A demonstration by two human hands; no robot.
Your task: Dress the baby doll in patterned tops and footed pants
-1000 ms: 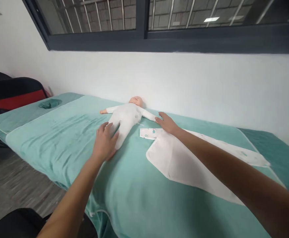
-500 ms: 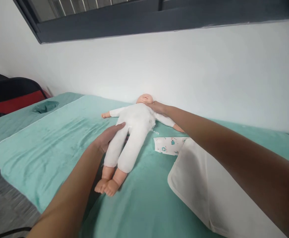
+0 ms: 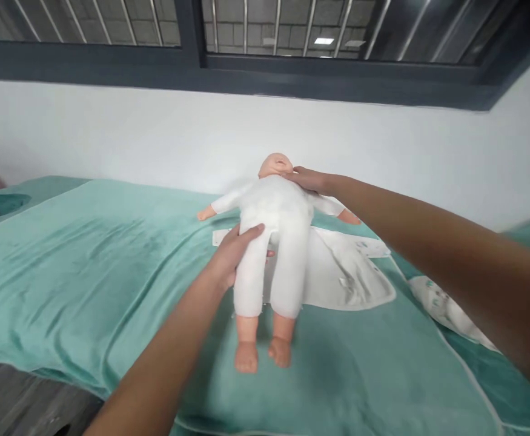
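Note:
A baby doll (image 3: 274,206) with a white cloth body and bare plastic head, hands and feet is held face up above the bed, feet toward me. My left hand (image 3: 237,251) is closed around the thigh on the left of the view, thumb on top and fingertips showing between the legs. At the doll's neck and shoulder, my right hand (image 3: 308,178) grips from the right side; its lower fingers are hidden behind the doll. Below the doll a white baby garment (image 3: 351,281) with small prints lies spread out, partly covered by the legs and body.
A teal sheet (image 3: 87,260) covers the bed, which stands against a white wall (image 3: 155,133). Another printed white cloth (image 3: 450,309) lies at the right, under my right forearm. A barred window (image 3: 283,30) is above, and grey floor (image 3: 28,393) shows at lower left.
My view has turned right. The doll, held in both hands, has moved right and is now over the spread garment, which was to its right before. Its legs have come apart.

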